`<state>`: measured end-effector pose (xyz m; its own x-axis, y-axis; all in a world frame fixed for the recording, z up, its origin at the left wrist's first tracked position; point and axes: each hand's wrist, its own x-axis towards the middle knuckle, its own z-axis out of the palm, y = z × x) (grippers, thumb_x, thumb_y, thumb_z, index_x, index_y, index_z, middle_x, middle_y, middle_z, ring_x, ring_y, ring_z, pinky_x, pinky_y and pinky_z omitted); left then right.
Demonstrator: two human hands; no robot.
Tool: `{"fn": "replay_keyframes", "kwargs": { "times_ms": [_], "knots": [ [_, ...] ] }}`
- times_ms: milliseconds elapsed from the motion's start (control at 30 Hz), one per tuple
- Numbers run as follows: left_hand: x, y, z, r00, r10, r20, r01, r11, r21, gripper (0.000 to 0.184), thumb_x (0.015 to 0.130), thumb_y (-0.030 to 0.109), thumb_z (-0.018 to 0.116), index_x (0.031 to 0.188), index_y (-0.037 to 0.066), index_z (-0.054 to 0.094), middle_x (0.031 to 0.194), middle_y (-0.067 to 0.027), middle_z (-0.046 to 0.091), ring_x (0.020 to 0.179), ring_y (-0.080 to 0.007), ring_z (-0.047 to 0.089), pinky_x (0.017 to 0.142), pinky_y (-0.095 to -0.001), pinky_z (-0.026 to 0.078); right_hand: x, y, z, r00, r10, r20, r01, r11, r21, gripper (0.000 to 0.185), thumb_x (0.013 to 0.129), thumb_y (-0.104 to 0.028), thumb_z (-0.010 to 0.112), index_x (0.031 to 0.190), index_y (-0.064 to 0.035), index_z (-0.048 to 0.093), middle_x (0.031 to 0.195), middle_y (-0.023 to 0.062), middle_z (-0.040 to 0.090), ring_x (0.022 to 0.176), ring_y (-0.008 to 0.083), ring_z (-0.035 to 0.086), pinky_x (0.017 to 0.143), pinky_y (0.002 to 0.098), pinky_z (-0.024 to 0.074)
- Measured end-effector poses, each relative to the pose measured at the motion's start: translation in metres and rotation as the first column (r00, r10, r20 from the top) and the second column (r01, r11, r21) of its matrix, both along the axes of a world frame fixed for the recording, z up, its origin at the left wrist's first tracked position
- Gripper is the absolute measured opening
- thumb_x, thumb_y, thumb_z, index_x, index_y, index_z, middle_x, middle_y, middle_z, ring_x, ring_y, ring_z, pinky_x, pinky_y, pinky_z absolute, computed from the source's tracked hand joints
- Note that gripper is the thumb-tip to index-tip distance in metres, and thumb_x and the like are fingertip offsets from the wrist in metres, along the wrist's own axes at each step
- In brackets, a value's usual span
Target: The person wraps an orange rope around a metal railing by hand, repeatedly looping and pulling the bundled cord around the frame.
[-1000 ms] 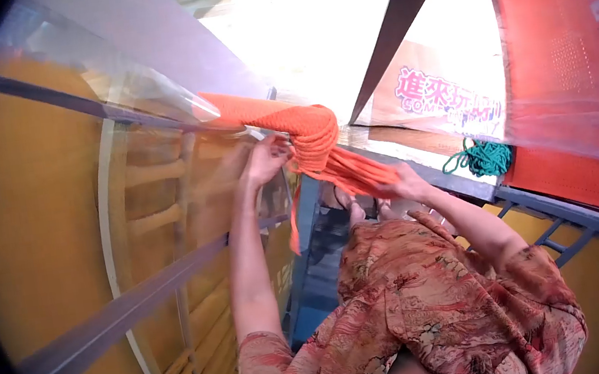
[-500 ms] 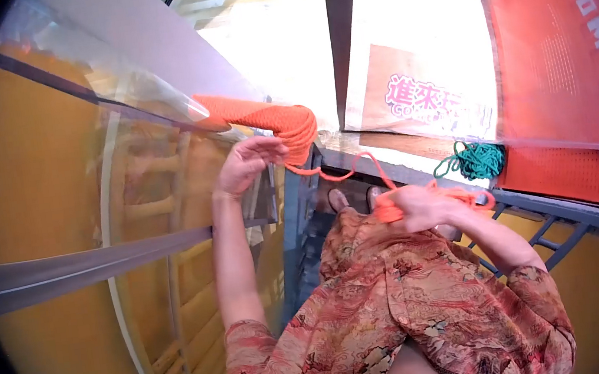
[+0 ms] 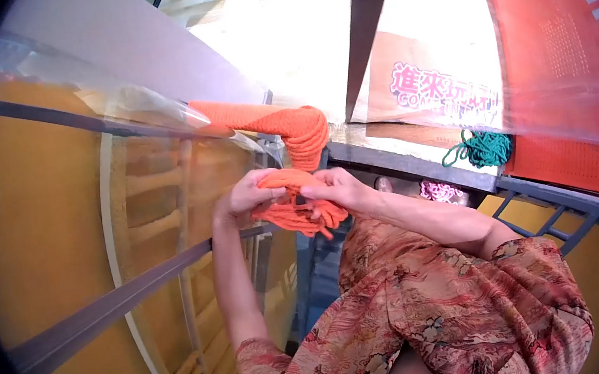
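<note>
Loose orange cord hank brought into both hands, beneath the wrapped section

Contact has changed: my left hand, spread and off the loose bundle half a second ago, now grips one side of the orange cord hank. My right hand has come in from the right and pinches the opposite side between thumb and fingers. I judge the loops better controlled with two points of hold, though the short end hanging at the lower edge could still snag or slip free.

The hank is directly below and in front of the orange cord wrapping, whose turns lie close together at the bend. I cannot tell whether a strand joins the two, as my hands cover the likely path.

To my right, a green cord bundle lies in a loose tangle on the ledge, beside the red banner. A pink-and-white cord bundle shows lower down, beyond my right forearm. Yellow panelling stands to my left; my patterned garment fills the lower view.

Markings: the banner reads "ELCOME" in pale capitals, its top running out of view. The printed sign carries "進來玩" in pink, a further character being unclear, over smaller lettering beginning "COME"; the remainder is indistinct. No maker's name is legible.
</note>
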<state>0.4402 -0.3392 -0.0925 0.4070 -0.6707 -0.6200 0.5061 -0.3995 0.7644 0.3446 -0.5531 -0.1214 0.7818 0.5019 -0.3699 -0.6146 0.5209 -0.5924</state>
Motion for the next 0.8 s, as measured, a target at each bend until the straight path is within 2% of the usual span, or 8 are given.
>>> {"fn": "replay_keyframes", "kwargs": {
  "times_ms": [100, 167, 233, 300, 367, 500, 567, 800],
  "knots": [
    [0.008, 0.022, -0.025, 0.994, -0.050, 0.096, 0.040, 0.994, 0.101, 0.016, 0.086, 0.016, 0.064, 0.097, 0.005, 0.062, 0.067, 0.0054, 0.052, 0.052, -0.0007, 0.041, 0.044, -0.0190, 0.032, -0.011, -0.016, -0.072, 0.994, 0.111, 0.015, -0.090, 0.874, -0.478, 0.021, 0.091, -0.016, 0.056, 0.103, 0.0004, 0.060, 0.088, 0.0042, 0.063, 0.075, 0.0113, 0.057, 0.066, 0.0260, 0.0468],
    [0.018, 0.028, -0.040, 0.980, -0.056, 0.190, 0.019, 0.981, 0.194, 0.017, 0.085, 0.018, 0.065, 0.094, 0.003, 0.062, 0.067, 0.0018, 0.054, 0.053, -0.0047, 0.046, 0.046, -0.0219, 0.035, -0.009, -0.024, -0.123, 0.960, -0.199, -0.200, 0.140, 0.951, -0.274, 0.022, 0.091, -0.018, 0.055, 0.107, -0.0040, 0.061, 0.089, 0.0018, 0.062, 0.080, 0.0102, 0.057, 0.069, 0.0274, 0.0466],
    [0.027, 0.032, -0.062, 0.957, -0.081, 0.278, -0.001, 0.959, 0.283, 0.019, 0.083, 0.019, 0.066, 0.092, 0.002, 0.062, 0.067, -0.0018, 0.057, 0.055, -0.0087, 0.050, 0.048, -0.0248, 0.039, 0.015, -0.018, -0.150, 0.981, -0.167, -0.103, 0.131, 0.948, -0.289, 0.028, 0.093, -0.019, 0.052, 0.115, -0.0017, 0.055, 0.102, 0.0071, 0.061, 0.094, 0.0159, 0.057, 0.080, 0.0306, 0.0468],
    [0.032, 0.036, -0.097, 0.569, -0.266, 0.778, -0.069, 0.928, 0.367, 0.027, 0.078, 0.022, 0.068, 0.090, -0.001, 0.061, 0.074, -0.0134, 0.062, 0.066, -0.0223, 0.059, 0.060, -0.0337, 0.046, 0.041, -0.009, -0.151, 0.992, -0.128, -0.002, 0.121, 0.944, -0.306, 0.035, 0.094, -0.019, 0.050, 0.123, 0.0006, 0.049, 0.115, 0.0123, 0.060, 0.108, 0.0215, 0.058, 0.092, 0.0338, 0.0470],
    [0.040, 0.035, -0.112, 0.589, -0.224, 0.776, -0.120, 0.926, 0.358, 0.034, 0.073, 0.024, 0.067, 0.092, -0.003, 0.060, 0.084, -0.0209, 0.062, 0.080, -0.0317, 0.061, 0.072, -0.0394, 0.047, 0.066, 0.011, -0.138, 0.981, -0.055, -0.186, 0.104, 0.959, 0.263, 0.033, 0.094, -0.022, 0.052, 0.122, -0.0039, 0.052, 0.111, 0.0078, 0.062, 0.101, 0.0174, 0.059, 0.088, 0.0343, 0.0494],
    [0.044, 0.016, -0.097, 0.729, -0.182, 0.660, -0.103, 0.924, 0.369, 0.026, 0.075, 0.017, 0.061, 0.089, -0.004, 0.059, 0.083, -0.0186, 0.063, 0.077, -0.0252, 0.062, 0.070, -0.0366, 0.047, 0.109, 0.047, -0.146, 0.999, 0.000, -0.052, 0.020, 0.920, 0.392, 0.040, 0.094, -0.029, 0.053, 0.127, -0.0050, 0.048, 0.124, 0.0090, 0.056, 0.109, 0.0192, 0.057, 0.096, 0.0362, 0.0464],
    [0.046, 0.010, -0.088, 0.922, -0.105, 0.374, -0.067, 0.906, 0.419, 0.019, 0.077, 0.011, 0.057, 0.089, -0.003, 0.060, 0.081, -0.0150, 0.064, 0.077, -0.0196, 0.061, 0.068, -0.0334, 0.048, 0.118, 0.052, -0.142, 0.999, -0.021, -0.029, 0.031, 0.905, 0.425, 0.041, 0.094, -0.029, 0.053, 0.127, -0.0053, 0.048, 0.124, 0.0088, 0.056, 0.109, 0.0192, 0.057, 0.096, 0.0363, 0.0463],
    [0.039, 0.016, -0.110, 0.873, 0.015, 0.487, -0.137, 0.967, 0.215, 0.045, 0.070, 0.016, 0.074, 0.107, -0.002, 0.057, 0.100, -0.0194, 0.064, 0.096, -0.0229, 0.062, 0.084, -0.0354, 0.048, 0.081, 0.032, -0.128, 0.989, -0.133, -0.059, 0.146, 0.915, 0.377, 0.042, 0.094, -0.029, 0.053, 0.129, -0.0062, 0.047, 0.126, 0.0081, 0.055, 0.109, 0.0193, 0.057, 0.096, 0.0368, 0.0461]
  ]
}}
